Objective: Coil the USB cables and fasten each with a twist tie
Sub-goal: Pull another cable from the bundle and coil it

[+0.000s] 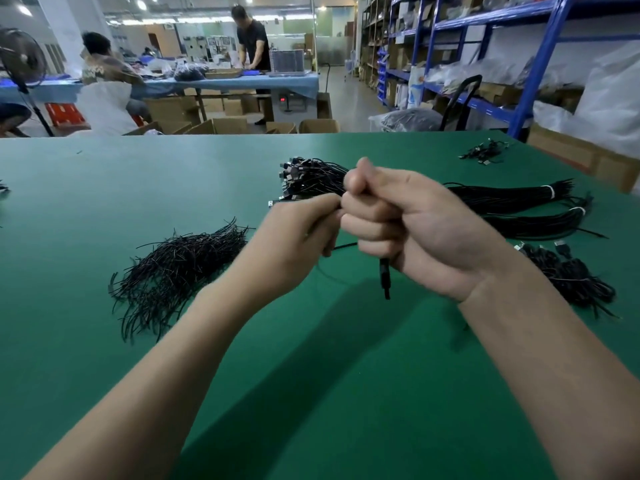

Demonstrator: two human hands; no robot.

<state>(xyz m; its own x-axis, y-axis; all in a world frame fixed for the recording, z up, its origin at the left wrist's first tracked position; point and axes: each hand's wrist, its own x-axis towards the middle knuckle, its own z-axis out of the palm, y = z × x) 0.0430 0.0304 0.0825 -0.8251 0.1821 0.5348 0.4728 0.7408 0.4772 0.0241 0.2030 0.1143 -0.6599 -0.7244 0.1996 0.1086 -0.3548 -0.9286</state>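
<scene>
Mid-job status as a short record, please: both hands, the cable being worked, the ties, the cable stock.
left hand: fingers curled on the cable, close beside the right hand
right hand: fist round the cable, one end hanging below
twist ties: loose pile on the table, left of the hands
bundled cables: behind the hands, white bands on them
coiled cables: heap on the right
tie on held cable: cannot tell

Bright, even overhead light from ceiling lamps (140, 4), upper left. Soft shadows on green table (86, 202), lower centre. Pale sheen mid-left. Wide-angle bending at edges; background slightly soft.
</scene>
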